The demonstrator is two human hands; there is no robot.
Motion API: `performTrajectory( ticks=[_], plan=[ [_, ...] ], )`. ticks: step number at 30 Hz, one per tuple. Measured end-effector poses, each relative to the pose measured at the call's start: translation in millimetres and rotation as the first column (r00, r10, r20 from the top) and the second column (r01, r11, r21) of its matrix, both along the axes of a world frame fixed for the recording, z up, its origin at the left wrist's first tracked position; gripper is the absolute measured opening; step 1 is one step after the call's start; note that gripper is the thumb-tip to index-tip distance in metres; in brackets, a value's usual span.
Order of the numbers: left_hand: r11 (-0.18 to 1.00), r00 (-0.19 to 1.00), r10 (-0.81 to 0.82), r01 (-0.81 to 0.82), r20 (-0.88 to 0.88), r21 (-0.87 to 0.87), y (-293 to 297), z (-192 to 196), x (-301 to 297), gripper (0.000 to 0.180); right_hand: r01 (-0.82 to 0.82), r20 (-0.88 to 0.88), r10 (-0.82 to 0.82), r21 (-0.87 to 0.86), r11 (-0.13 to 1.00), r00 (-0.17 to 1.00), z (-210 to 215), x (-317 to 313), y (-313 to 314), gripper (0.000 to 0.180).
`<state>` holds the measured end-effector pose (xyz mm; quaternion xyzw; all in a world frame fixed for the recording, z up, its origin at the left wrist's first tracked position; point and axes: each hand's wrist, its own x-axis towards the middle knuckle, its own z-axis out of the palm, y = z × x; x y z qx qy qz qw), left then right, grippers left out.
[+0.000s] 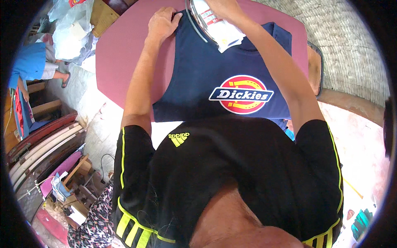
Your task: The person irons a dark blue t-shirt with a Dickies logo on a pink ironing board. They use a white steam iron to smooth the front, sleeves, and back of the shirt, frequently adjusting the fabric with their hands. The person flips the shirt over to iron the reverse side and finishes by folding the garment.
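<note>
A navy blue shirt piece (pixel 198 82) with a red, yellow and white printed emblem (pixel 241 94) lies spread on a dull red table (pixel 120 62). At its upper left edge rests my left hand (pixel 164 24), open and palm down, with the fingertips by the cloth. My right hand (pixel 225 9) reaches across the shirt to the top of the view. It is over a white sheet (pixel 227 35) with red print and a shiny curved metal edge (pixel 199 22) beside it. The upper border cuts off its fingers, and what they close on I cannot make out.
Pale woven matting (pixel 343 45) lies beyond the table on the right, by a wooden board with a dark metal rim (pixel 316 68). At left are plastic bags (pixel 74 37), a person in a blue top (pixel 31 62) and stacked boards (pixel 45 144). Someone in patterned clothing (pixel 95 219) is lower left.
</note>
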<state>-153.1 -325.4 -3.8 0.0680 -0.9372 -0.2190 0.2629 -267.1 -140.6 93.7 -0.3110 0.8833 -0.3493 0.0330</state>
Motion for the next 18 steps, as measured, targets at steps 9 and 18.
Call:
performTrajectory(
  ticks=[9, 18],
  plan=[
    [0.977, 0.994, 0.074, -0.089, 0.085, 0.196, -7, 5, -2, 0.028, -0.166, 0.071, 0.171, -0.073, 0.983, 0.983, 3, 32, 28, 0.045],
    [0.984, 0.998, 0.046, -0.038, -0.041, 0.175, -13, -9, 4, 0.026, -0.141, 0.066, 0.139, 0.012, 0.990, 0.988, 4, 7, -22, 0.059]
  ],
)
